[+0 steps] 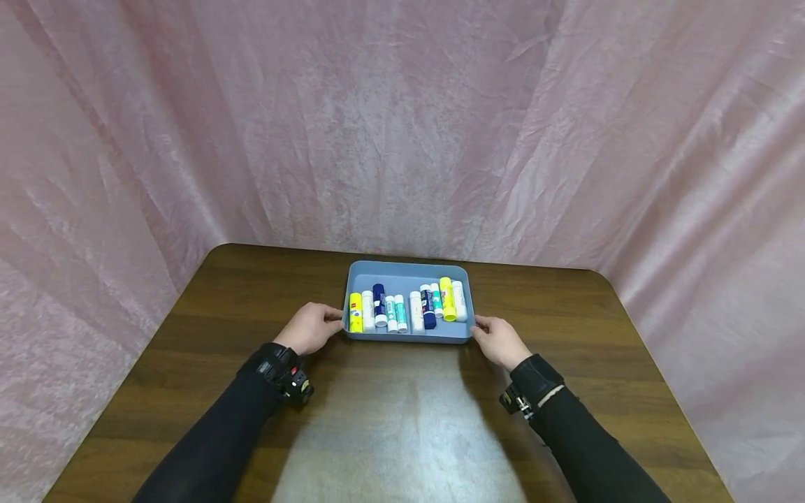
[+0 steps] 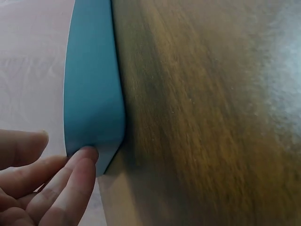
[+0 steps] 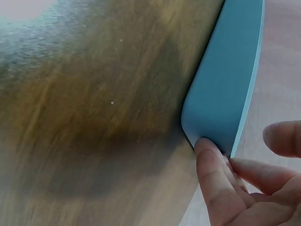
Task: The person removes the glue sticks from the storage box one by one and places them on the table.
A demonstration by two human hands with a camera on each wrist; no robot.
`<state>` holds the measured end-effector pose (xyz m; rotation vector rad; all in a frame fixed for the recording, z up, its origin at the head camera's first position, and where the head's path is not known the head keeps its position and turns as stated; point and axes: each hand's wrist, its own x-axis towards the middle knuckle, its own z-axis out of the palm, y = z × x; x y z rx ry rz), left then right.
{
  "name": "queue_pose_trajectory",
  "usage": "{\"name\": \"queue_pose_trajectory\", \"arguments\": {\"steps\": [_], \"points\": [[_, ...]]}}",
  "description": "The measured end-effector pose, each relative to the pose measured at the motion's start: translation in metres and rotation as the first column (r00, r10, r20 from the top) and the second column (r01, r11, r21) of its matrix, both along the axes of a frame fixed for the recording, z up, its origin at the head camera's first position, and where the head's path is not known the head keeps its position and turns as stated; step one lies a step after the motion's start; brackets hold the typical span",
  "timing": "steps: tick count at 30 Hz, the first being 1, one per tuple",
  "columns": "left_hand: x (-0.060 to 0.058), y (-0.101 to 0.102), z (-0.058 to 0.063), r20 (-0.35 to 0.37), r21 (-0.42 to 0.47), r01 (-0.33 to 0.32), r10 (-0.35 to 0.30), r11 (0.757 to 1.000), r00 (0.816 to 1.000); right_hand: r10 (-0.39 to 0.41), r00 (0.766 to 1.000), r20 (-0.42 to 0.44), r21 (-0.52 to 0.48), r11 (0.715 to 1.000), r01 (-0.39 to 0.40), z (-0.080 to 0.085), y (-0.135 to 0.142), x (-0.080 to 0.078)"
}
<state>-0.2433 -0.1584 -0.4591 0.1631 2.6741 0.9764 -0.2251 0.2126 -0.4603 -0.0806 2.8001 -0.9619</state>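
A shallow blue-grey tray [image 1: 383,337] lies on the table with several glue sticks in it: yellow [image 1: 356,312], white, navy [image 1: 379,304] and teal-and-white [image 1: 400,313]. They stand side by side in a left group and a right group. My left hand [image 1: 309,328] touches the tray's near left corner from outside. In the left wrist view its fingertips [image 2: 87,153] press the outer wall, while another finger is clear of it. My right hand [image 1: 499,341] touches the near right corner likewise, fingertips [image 3: 205,148] on the wall. Fingertips behind the corners are partly hidden.
The brown wooden table [image 1: 390,419] has rounded far corners and a glare patch in front. Pink curtains [image 1: 402,140] hang behind it and along both sides. Black wrist devices [image 1: 534,384] sit on both forearms.
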Motion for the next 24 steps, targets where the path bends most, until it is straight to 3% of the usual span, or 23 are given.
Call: {"name": "queue_pose_trajectory", "arguments": {"steps": [6, 15, 24], "points": [[-0.007, -0.001, 0.002, -0.002, -0.023, -0.003, 0.003, 1.000, 1.000, 0.005, 1.000, 0.013, 0.005, 1.000, -0.005, 0.004, 0.002, -0.003], [-0.015, 0.001, 0.007, 0.064, -0.002, -0.040, 0.040, 0.999, 0.997, -0.018, 1.000, 0.022, 0.010, 1.000, 0.018, 0.003, 0.007, -0.009], [-0.020, 0.001, 0.008, 0.089, -0.001, -0.072, 0.071, 0.997, 0.993, -0.053, 0.998, 0.015, -0.041, 0.998, 0.054, 0.001, 0.012, -0.021]]}}
